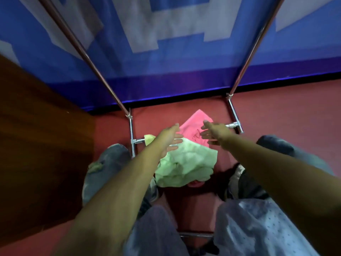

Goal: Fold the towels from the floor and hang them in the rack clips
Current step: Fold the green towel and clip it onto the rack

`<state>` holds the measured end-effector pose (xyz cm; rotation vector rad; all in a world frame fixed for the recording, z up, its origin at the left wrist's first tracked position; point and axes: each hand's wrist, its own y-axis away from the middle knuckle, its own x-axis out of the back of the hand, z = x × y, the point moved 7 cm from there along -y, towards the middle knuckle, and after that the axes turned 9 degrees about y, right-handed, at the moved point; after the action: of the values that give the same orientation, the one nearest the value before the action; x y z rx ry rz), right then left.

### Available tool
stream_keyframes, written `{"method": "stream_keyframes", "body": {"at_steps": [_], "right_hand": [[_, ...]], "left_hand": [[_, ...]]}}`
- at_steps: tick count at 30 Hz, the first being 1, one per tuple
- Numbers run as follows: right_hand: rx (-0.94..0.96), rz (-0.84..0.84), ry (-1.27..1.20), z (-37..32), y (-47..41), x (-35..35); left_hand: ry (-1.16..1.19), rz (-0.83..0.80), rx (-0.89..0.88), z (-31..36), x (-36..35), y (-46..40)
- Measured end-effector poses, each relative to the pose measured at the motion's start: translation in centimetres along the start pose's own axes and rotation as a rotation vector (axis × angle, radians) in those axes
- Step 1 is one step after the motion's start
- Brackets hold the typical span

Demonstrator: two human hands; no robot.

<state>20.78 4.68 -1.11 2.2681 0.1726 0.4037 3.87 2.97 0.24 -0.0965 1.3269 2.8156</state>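
My left hand (168, 138) and right hand (212, 134) reach down with fingers spread, grasping nothing, over the pink towel (193, 126) at twelve o'clock and the crumpled green towel (184, 163) at six o'clock of it, on the red floor (276, 115) between the rack (132, 130) feet. I judge both light, limp and easily bunched, best pinched at two corners of one edge. No writing is legible.
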Motion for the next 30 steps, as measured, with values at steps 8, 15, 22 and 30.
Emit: {"method": "stream_keyframes", "body": {"at_steps": [8, 15, 22, 30], "right_hand": [[-0.307, 0.016, 0.126, 13.1, -9.9, -1.4], [-0.341, 0.112, 0.206, 17.4, -17.4, -3.4], [-0.171, 0.013, 0.433, 17.4, -23.0, -5.5], [-0.117, -0.013, 0.79, 18.0, -27.0, -6.4]], "left_hand": [[0.038, 0.02, 0.231, -9.2, -0.2, -7.5], [0.051, 0.096, 0.357, -14.3, -0.3, -13.1], [0.045, 0.017, 0.371, -15.6, -1.7, -16.9], [0.063, -0.008, 0.403, -16.4, -2.2, -18.2]]}}
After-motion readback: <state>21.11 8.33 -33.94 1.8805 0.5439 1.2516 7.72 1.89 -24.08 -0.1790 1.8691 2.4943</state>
